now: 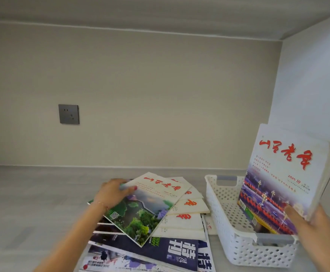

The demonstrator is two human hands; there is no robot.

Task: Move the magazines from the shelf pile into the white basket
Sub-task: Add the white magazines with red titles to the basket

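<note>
Pale grey shelving (pixel 42 193) is closing in the whole scene, with a wall socket (pixel 68 114) on the back panel and a loose, fanned pile of magazines (pixel 160 238) lying on the shelf floor just left of the white basket (pixel 238 250). The left hand (pixel 111 193) is gripping the far corner of the top magazine (pixel 146 207), the one with the green landscape cover, and tilting it up off the pile. The right hand (pixel 305 222) is grasping a bundle of magazines (pixel 281 177) by the lower edge, thumb across the cover, and standing it upright with its bottom corner inside the basket.

That upright bundle looks the likelier trouble: held only at one edge, it may be sagging open or sliding out of the fingers, and it could tip the light basket over. On the left, a one-corner hold may be letting the glossy cover droop and drag the slippery neighbours off the pile.
</note>
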